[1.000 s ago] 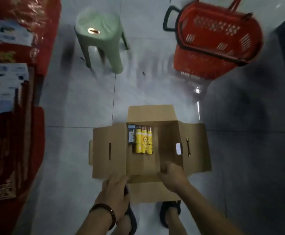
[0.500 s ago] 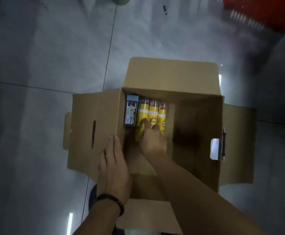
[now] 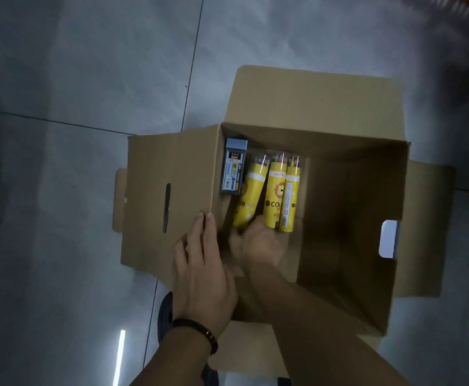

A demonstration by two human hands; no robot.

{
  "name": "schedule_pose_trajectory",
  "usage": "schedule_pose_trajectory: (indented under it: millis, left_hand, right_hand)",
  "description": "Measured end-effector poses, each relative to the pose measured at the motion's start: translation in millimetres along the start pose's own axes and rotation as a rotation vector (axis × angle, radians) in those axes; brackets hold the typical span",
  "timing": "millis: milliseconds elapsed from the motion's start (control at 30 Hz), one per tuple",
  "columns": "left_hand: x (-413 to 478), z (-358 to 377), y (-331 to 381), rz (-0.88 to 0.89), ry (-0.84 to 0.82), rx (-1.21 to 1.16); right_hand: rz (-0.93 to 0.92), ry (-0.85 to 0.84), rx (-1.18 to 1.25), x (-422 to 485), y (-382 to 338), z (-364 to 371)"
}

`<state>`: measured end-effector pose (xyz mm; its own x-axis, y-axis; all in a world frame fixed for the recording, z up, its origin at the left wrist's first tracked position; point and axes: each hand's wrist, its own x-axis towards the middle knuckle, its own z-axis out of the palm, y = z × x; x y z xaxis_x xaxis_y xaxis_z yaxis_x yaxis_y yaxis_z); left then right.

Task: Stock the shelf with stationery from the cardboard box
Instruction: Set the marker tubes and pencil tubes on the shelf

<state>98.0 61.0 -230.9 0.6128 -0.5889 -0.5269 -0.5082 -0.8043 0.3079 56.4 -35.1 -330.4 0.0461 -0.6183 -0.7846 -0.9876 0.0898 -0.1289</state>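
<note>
gripping pencil tube now tilted, right hand

On the middle yellow tube in the cardboard box we read "COL" in dark capitals after a round mark; the tube's curve hides the rest. On the left yellow tube we make out only "OR". The right yellow tube carries fine print too small to read. The dark pack on the far left shows what may be "200"; its other print is blurred.

Cardboard box (open) on floor
</note>
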Motion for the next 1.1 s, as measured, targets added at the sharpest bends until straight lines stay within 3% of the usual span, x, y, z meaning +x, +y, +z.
schedule_pose_trajectory:
  millis: [133, 300, 467, 667, 900, 1100]
  left_hand:
    - [0, 2, -5, 0.019, 0.028, -0.042]
    - [2, -13, -11, 0.081, -0.028, -0.107]
    - [-12, -71, -14, -0.113, -0.086, -0.464]
    - [-65, -256, 31, -0.200, -0.220, -0.788]
    - [-183, -506, 83, 0.032, -0.270, -1.066]
    - [-293, -664, 75, 0.156, 0.004, -1.186]
  right_hand:
    - [0.111, 0.028, 0.193, 17, -24, -1]
    - [0.068, -0.059, 0.293, 23, -8, 4]
    - [0.004, -0.157, 0.551, -77, 3, -65]
    - [-0.114, -0.264, 0.730, -278, -18, -203]
    - [-0.510, -0.353, 0.671, -497, -101, -368]
    - [-0.867, -0.375, 0.467, -645, -176, -448]
